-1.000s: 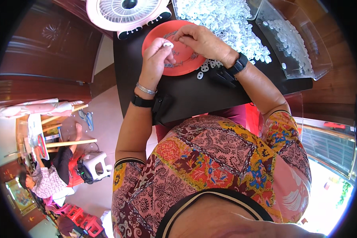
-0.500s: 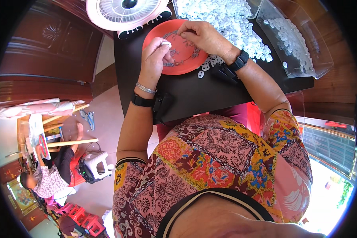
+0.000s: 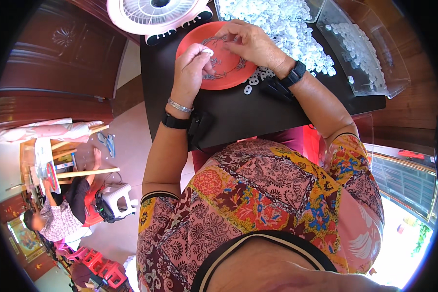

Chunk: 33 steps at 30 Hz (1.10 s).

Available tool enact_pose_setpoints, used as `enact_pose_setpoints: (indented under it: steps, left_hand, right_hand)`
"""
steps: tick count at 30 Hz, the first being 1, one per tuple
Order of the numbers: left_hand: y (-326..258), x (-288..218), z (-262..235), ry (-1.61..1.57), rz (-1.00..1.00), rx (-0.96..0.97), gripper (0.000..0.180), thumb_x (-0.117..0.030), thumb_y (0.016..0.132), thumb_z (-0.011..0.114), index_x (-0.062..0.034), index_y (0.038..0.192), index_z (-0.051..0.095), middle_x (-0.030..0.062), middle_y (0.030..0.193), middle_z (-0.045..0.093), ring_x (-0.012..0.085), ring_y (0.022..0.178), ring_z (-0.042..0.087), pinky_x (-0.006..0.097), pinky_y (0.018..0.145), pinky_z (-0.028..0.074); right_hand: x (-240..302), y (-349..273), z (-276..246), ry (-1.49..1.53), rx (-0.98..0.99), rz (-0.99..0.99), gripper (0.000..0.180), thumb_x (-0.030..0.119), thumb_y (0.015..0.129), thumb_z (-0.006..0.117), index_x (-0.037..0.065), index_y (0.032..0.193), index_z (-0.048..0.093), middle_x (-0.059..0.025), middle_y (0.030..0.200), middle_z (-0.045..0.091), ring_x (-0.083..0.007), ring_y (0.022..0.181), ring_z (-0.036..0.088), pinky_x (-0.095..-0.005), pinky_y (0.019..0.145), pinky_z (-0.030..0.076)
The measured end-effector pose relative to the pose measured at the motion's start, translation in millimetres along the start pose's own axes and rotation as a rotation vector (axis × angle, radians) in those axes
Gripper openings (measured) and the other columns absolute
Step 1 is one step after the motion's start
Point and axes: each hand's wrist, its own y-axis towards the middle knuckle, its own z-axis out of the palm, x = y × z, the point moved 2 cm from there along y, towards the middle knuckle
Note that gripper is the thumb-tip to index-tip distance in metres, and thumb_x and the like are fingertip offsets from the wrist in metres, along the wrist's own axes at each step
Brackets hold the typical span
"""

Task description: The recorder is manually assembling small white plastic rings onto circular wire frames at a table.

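My left hand [image 3: 191, 64] is closed over the left side of a red plate [image 3: 190, 42]. It pinches a small white oval plastic piece [image 3: 208, 51] between thumb and forefinger. Thin grey metal pins or screws [image 3: 217, 75] lie scattered in the plate, some partly hidden by my fingers. Above the plate's right side is my right hand [image 3: 252, 45], its thumb and curled fingers apart, with nothing visible between them. A large heap of similar white pieces with holes [image 3: 287, 36] spreads beside my right hand, a few loose ones lying near the plate's lower right rim.
The dark table [image 3: 238, 114] carries a pink-and-white fan [image 3: 156, 19] at the far left. A clear plastic bin [image 3: 399, 85] with more white pieces stands at the right. On the left, beyond the table, a person [image 3: 65, 219] sits near a white stool [image 3: 121, 199] and red stools [image 3: 114, 273].
My right thumb and fingers have parted from a pinch and sit slightly higher over the plate. My left hand still pinches the white piece, tilted a little differently.
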Motion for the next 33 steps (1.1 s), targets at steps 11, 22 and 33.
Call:
enact_pose_setpoints:
  steps: [11,22,33]
  left_hand:
    - [2,7,6,-0.152,-0.095,0.109,0.021,-0.017,0.09,0.046,0.0005,0.094,0.058,0.0059,0.071,0.059,0.0143,0.062,0.059,0.025,0.06,0.047]
    - [3,2,12,-0.097,0.019,0.071,0.021,-0.018,0.091,0.047,-0.0014,0.087,0.059,0.0019,0.065,0.056,0.0104,0.057,0.055,0.021,0.057,0.043]
    - [5,-3,12,-0.071,0.103,-0.016,0.018,-0.013,0.089,0.051,-0.0007,0.078,0.059,0.0016,0.06,0.055,0.0087,0.054,0.053,0.021,0.052,0.042]
  right_hand:
    - [25,-9,-3,-0.088,-0.026,-0.339,0.025,0.009,0.072,0.071,0.008,0.095,0.062,-0.007,0.09,0.064,-0.0271,0.085,0.063,-0.0336,0.074,0.051]
    - [38,-1,-25,-0.218,-0.04,-0.352,0.017,0.01,0.075,0.068,0.009,0.091,0.063,-0.0066,0.084,0.062,-0.0271,0.079,0.062,-0.0348,0.068,0.051]
    - [-12,-23,-115,-0.563,0.106,-0.165,0.021,0.018,0.081,0.066,0.006,0.098,0.064,-0.0088,0.09,0.064,-0.0239,0.083,0.062,-0.0352,0.07,0.049]
